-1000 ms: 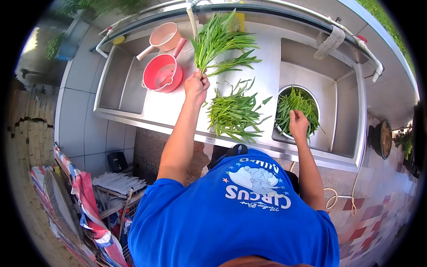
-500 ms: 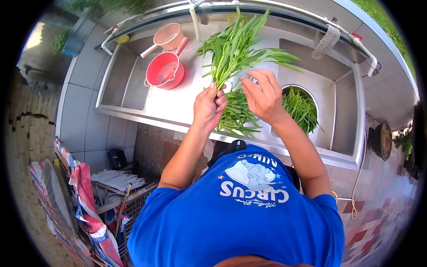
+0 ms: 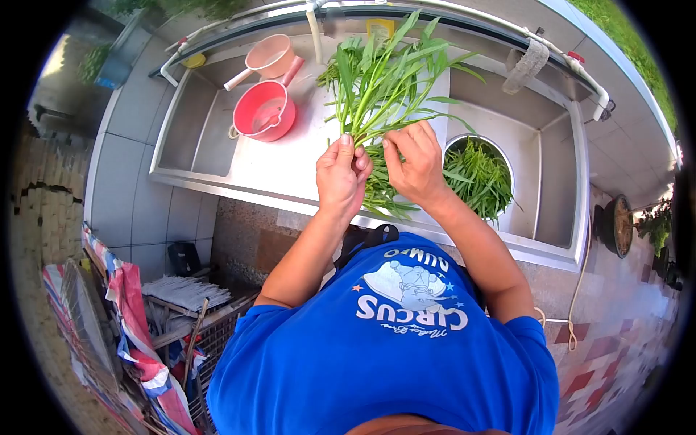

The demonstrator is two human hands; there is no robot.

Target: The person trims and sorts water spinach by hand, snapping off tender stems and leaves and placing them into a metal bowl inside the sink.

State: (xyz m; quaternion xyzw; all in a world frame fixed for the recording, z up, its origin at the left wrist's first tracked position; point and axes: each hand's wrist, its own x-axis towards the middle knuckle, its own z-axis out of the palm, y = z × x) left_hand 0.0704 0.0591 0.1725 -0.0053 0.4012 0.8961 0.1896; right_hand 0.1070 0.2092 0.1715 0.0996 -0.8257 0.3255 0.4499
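My left hand (image 3: 344,171) is closed around the lower stems of a bunch of leafy greens (image 3: 384,80), whose leaves fan out up and to the right. Just right of it, the thumb and fingers of my right hand (image 3: 416,161) are pinched together at a stem on the bunch's lower right side. Below and partly behind my hands lies a pile of greens (image 3: 382,190) on the steel counter. A round container of greens (image 3: 477,177) sits in the right basin. More greens rest behind the held bunch.
A red dipper (image 3: 264,111) and a pale pink dipper (image 3: 270,56) are at the left of the steel counter (image 3: 272,167). A white hose hangs at the back, beside a yellow object (image 3: 380,28). A grey cloth (image 3: 526,66) hangs over the right basin.
My left hand has brought the bunch nearer and spread it rightward. My right hand has left the container in the basin, come over to the bunch and closed on a stem.
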